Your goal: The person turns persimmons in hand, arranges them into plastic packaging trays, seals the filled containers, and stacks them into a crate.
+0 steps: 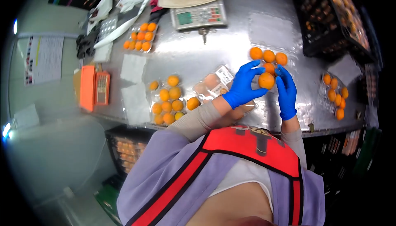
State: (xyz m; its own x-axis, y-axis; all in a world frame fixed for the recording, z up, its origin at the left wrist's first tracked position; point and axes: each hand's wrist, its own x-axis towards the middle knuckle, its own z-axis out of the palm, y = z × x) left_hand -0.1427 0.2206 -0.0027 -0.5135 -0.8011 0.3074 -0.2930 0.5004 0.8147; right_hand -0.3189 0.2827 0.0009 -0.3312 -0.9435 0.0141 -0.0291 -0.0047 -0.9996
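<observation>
My left hand (243, 86), in a blue glove, curls its thumb and fingers around the left side of an orange (266, 81). From the right, my gloved right hand (286, 92) has its thumb and fingers at the same fruit. Just beyond it, several oranges (269, 56) sit in a clear plastic tray, partly hidden by my fingers. Beneath my left forearm lies a labelled clear pack (209, 83) of round, pinkish-orange fruit. Left of that, a clear tray of oranges (166, 95) rests on the metal table (189, 57), with a single orange (192, 103) beside it.
At the back stands a weighing scale (199, 15). A black crate of packed fruit (330, 20) is at the far right, above another tray of oranges (338, 98). A further filled tray (141, 36) lies back left, and an orange device (95, 86) stands at the left edge.
</observation>
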